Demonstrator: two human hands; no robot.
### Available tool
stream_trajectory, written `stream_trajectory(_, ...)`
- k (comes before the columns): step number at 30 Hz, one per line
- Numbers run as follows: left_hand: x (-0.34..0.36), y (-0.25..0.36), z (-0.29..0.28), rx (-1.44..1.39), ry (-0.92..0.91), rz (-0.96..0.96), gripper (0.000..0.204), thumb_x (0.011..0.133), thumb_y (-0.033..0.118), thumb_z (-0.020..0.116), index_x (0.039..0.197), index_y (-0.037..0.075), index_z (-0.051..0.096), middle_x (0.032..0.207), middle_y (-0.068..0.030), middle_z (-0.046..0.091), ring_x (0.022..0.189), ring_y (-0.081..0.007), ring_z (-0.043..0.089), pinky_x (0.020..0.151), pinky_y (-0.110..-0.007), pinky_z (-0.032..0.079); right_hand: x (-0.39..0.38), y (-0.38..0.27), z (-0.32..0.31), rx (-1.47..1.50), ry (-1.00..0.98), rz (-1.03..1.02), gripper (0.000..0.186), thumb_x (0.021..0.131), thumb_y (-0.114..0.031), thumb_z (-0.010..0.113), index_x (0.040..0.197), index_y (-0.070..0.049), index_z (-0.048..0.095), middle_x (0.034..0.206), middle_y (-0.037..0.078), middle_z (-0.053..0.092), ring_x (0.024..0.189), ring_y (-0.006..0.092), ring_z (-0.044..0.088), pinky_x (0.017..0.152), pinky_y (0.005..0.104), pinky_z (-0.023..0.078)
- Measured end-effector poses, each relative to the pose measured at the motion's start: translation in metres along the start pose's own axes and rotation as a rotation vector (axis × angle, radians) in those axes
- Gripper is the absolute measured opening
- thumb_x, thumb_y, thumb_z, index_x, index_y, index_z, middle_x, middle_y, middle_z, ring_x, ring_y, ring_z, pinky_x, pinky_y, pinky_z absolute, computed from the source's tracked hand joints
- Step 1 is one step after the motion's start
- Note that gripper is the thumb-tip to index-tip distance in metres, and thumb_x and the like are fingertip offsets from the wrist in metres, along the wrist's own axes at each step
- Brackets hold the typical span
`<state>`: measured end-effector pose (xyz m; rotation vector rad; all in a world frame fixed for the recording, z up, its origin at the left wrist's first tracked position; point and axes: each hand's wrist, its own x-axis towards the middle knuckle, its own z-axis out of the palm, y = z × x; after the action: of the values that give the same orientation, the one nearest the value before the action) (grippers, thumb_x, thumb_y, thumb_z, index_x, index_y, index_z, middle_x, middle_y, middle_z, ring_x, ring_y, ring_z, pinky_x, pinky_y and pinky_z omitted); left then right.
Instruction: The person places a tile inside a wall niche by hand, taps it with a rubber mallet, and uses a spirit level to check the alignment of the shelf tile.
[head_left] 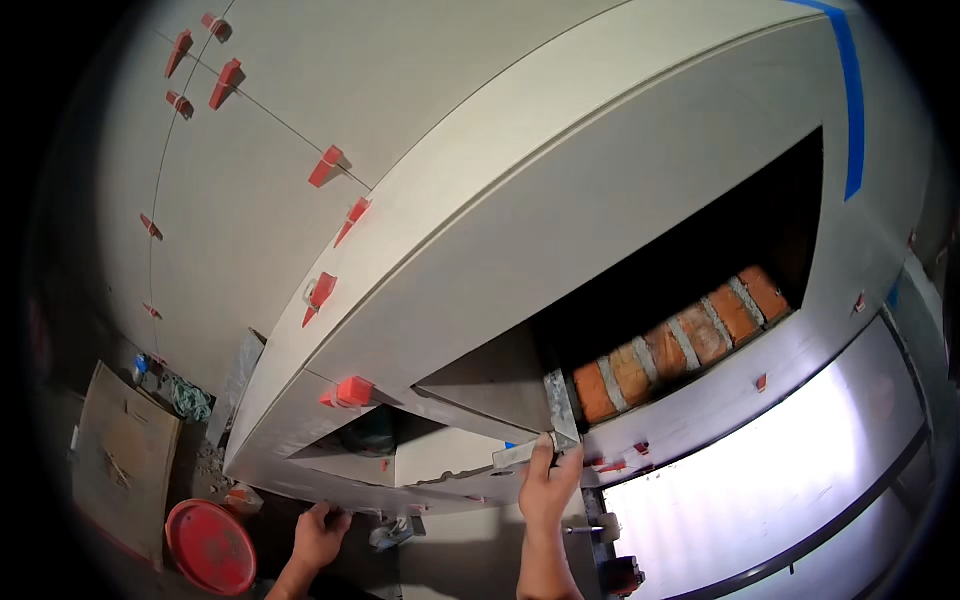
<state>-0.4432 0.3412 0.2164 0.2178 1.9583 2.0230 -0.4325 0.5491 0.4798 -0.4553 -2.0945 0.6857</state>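
Observation:
A large pale tiled slab (pixel 600 180) with two cut-outs fills the middle of the view. At the corner between the cut-outs, my right hand (pixel 548 490) is closed on a narrow grey L-shaped strip (pixel 563 412), with one arm running away from me and the other to the left. My left hand (pixel 318 540) is at the slab's near edge, left of the right hand, its fingers curled against that edge. The larger cut-out shows a row of orange bricks (pixel 660 352) with grey mortar; the smaller one (pixel 420 455) lies nearer me.
Red tile-levelling wedges (pixel 328 166) stand along the wall tile joints, with another red wedge (pixel 348 392) on the slab. Blue tape (pixel 852 110) runs down at the far right. A red round lid (pixel 211 546) and a board (pixel 125 465) are at lower left; a bright window (pixel 780 490) is at lower right.

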Motion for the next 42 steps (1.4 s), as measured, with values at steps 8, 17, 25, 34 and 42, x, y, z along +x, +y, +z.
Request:
stream_trajectory(8,-0.012,0.006,0.000,-0.010,-0.022,-0.025,0.014,0.084,0.009,0.068,0.086,-0.004,0.063,0.071,-0.0111,0.067,0.067,-0.0181,0.065,0.065,-0.031,0.050,0.006,0.016,-0.001,-0.127,-0.043,-0.152,0.022,0.095,-0.010,0.054,0.115,0.000,0.050,0.093,0.010,0.055,0.070,0.0183,0.049,0.062,0.0311,0.040)
stream_trajectory(17,-0.018,0.002,-0.006,0.018,-0.006,0.003,0.012,0.083,0.008,0.067,0.083,-0.003,0.062,0.070,-0.0107,0.065,0.066,-0.0187,0.064,0.064,-0.031,0.049,0.002,0.003,0.001,-0.071,-0.083,-0.046,0.029,0.094,-0.008,0.054,0.120,0.002,0.049,0.103,0.016,0.054,0.085,0.0285,0.050,0.077,0.0375,0.041)
stream_trajectory(25,-0.018,-0.002,0.012,-0.006,-0.046,-0.038,0.017,0.084,0.014,0.066,0.080,-0.002,0.062,0.067,-0.0117,0.065,0.060,-0.0199,0.064,0.059,-0.033,0.049,0.009,0.021,-0.006,-0.252,0.042,-0.356,0.024,0.096,-0.009,0.054,0.118,-0.001,0.050,0.085,0.007,0.055,0.058,0.0109,0.053,0.052,0.0250,0.043)
stream_trajectory(34,-0.007,-0.024,-0.001,0.559,-0.313,0.212,0.027,0.090,0.016,0.060,0.112,0.000,0.063,0.109,-0.0205,0.065,0.094,-0.0259,0.063,0.080,-0.036,0.050,-0.075,0.019,-0.190,0.532,-0.085,0.070,0.029,0.095,-0.004,0.055,0.121,0.006,0.047,0.102,0.013,0.052,0.071,0.0154,0.063,0.062,0.0294,0.050)
stream_trajectory(42,-0.002,-0.021,0.014,0.611,-0.538,-0.031,0.028,0.088,0.021,0.059,0.109,0.002,0.064,0.096,-0.0159,0.066,0.088,-0.0245,0.061,0.079,-0.035,0.050,-0.186,0.150,-0.412,0.379,0.510,0.629,0.018,0.094,-0.020,0.063,0.102,-0.003,0.062,0.084,0.006,0.063,0.070,0.0135,0.062,0.059,0.0279,0.051)
